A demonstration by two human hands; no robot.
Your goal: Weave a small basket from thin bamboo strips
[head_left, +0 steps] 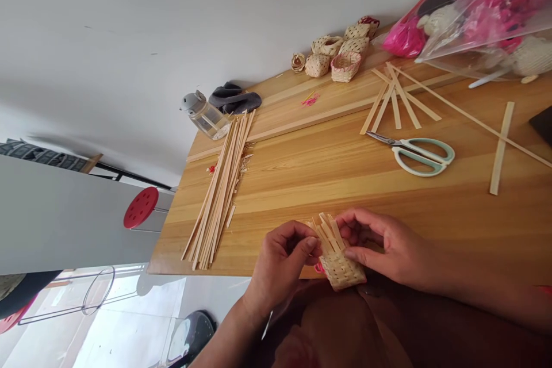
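A small woven basket (342, 269) of pale wood strips is held at the table's near edge, against my lap. Several loose strip ends stick up from its top. My left hand (282, 259) pinches at the strip ends on the left side, thumb against the index finger. On the opposite side, my right hand (382, 241) grips the basket between thumb and fingers. A bit of pink material (319, 267) shows by the left fingertips. The basket's inside is hidden from this angle.
Scissors (420, 155) lie on the wooden table (297, 184), near cut strips (394, 98). Long strips (219, 195) are bundled at left beside a clear bottle (204, 115). Finished woven baskets (346, 66) and a bag of pink items (487, 17) line the wall.
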